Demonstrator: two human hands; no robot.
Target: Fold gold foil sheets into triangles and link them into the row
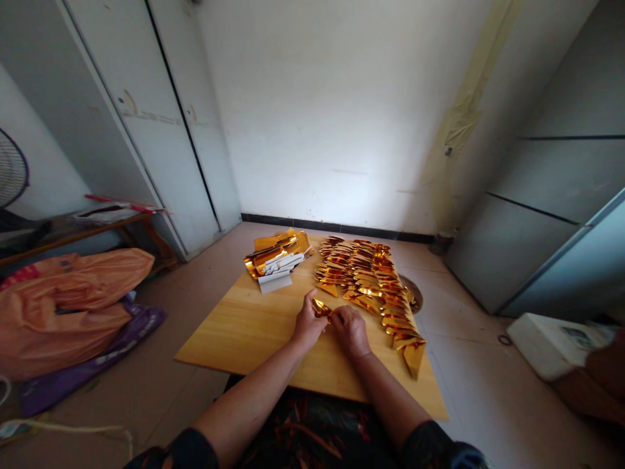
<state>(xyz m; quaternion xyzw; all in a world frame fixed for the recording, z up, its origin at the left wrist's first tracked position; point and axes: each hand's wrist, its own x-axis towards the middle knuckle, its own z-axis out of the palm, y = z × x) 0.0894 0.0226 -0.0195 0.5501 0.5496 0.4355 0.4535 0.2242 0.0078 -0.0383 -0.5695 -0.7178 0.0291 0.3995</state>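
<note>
My left hand [307, 322] and my right hand [350, 330] meet over the middle of a wooden board [244, 326]. Both pinch a small piece of gold foil paper [321, 307] between their fingers. Rows of several folded gold foil pieces [368, 273] lie on the board just beyond and to the right of my hands. A stack of unfolded gold foil sheets [277, 257], with white backs showing, sits at the board's far left corner.
An orange plastic bag [63, 306] and a purple bag [97, 361] lie on the floor at left. White cupboard doors [161, 130] stand behind. A grey cabinet [551, 215] and a white box [551, 342] are at right. A fan [10, 170] shows at far left.
</note>
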